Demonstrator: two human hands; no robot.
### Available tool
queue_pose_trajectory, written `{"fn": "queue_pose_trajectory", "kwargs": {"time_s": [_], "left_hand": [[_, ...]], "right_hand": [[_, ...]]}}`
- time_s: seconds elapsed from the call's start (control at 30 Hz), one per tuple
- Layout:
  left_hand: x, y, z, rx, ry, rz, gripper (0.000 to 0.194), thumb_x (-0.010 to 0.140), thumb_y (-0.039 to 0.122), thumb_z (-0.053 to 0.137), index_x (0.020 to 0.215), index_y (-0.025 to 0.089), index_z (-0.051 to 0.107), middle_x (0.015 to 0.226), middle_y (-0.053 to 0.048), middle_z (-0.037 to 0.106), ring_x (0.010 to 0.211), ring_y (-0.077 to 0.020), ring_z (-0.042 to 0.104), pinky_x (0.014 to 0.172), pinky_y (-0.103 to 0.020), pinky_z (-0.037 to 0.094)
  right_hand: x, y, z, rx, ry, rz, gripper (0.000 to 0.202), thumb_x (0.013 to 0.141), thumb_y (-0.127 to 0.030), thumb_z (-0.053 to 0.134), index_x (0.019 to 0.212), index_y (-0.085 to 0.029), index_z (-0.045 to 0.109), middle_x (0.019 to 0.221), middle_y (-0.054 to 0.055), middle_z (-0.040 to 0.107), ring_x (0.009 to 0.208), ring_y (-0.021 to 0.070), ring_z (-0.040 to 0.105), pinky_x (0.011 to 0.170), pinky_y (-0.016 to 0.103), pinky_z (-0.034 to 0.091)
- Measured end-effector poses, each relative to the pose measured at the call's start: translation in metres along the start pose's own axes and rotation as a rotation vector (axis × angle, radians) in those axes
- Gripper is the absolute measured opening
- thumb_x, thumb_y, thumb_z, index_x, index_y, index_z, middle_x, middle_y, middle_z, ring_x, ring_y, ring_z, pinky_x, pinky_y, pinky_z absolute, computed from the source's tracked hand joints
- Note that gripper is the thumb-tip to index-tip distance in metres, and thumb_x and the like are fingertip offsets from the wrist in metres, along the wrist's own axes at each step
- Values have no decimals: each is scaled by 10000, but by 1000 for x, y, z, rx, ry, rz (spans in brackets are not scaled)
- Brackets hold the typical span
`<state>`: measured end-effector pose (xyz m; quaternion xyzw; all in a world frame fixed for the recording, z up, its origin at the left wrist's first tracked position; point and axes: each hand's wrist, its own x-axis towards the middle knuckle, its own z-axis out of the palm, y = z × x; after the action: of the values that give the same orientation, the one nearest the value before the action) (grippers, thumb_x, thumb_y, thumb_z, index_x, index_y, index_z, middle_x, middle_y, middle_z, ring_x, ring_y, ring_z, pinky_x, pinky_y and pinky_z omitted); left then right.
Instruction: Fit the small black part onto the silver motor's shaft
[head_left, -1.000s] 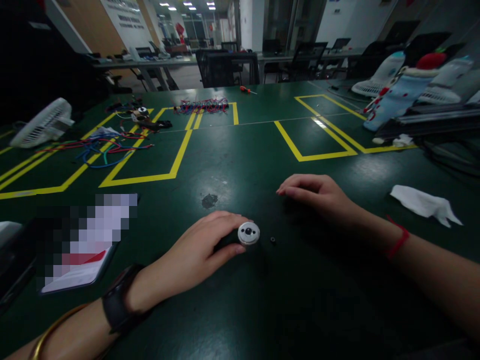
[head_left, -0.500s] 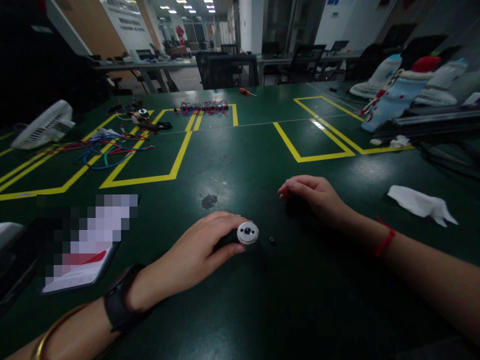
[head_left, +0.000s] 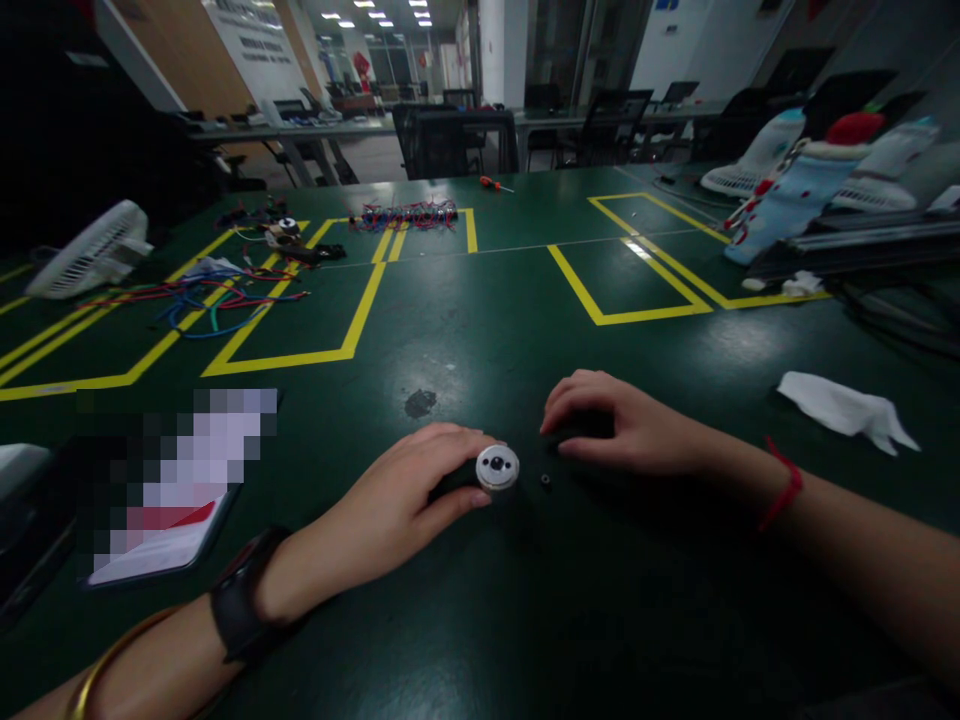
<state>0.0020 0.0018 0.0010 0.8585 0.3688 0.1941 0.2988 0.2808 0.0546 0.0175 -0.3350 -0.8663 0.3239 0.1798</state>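
My left hand is wrapped round a round silver metal part, its thumb and fingers against the sides. The part's flat top faces up and has a dark centre and small holes; its lower portion is hard to see. Just right of it, a tiny dark ring-shaped piece lies on the green table. Above and to the right of that piece is my right hand, thumb and fingers curved apart with nothing visible between them.
At left lies a phone, partly pixelated. A white tissue rests at right. Farther back are loose wires, a bundle of wired parts, an orange screwdriver, a small white fan and a blue snowman-like figure.
My right hand has come nearer to the tiny ring-shaped piece, and its thumb and fingers have parted. My left hand stays in place, holding the silver part.
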Motion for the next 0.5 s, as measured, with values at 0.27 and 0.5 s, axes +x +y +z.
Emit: {"fn": "queue_pose_trajectory", "kwargs": {"time_s": [0.27, 0.5], "left_hand": [[0, 1, -1, 2, -15, -9, 363, 952, 269, 584, 1308, 301, 521, 1242, -31, 606, 1128, -227, 555, 969, -388, 456], [1, 0, 0, -3, 0, 8, 353, 958, 294, 572, 1308, 293, 523, 1232, -51, 611, 1123, -247, 557, 962, -418, 461]], "right_hand": [[-3, -12, 9, -186, -94, -101, 161, 757, -325, 749, 909, -271, 737, 1156, 37, 597, 1105, 257, 517, 1000, 487, 274], [2, -15, 19, -187, 123, -5, 78, 837, -263, 661, 894, -233, 705, 1084, 52, 647, 1058, 246, 556, 962, 480, 318]]}}
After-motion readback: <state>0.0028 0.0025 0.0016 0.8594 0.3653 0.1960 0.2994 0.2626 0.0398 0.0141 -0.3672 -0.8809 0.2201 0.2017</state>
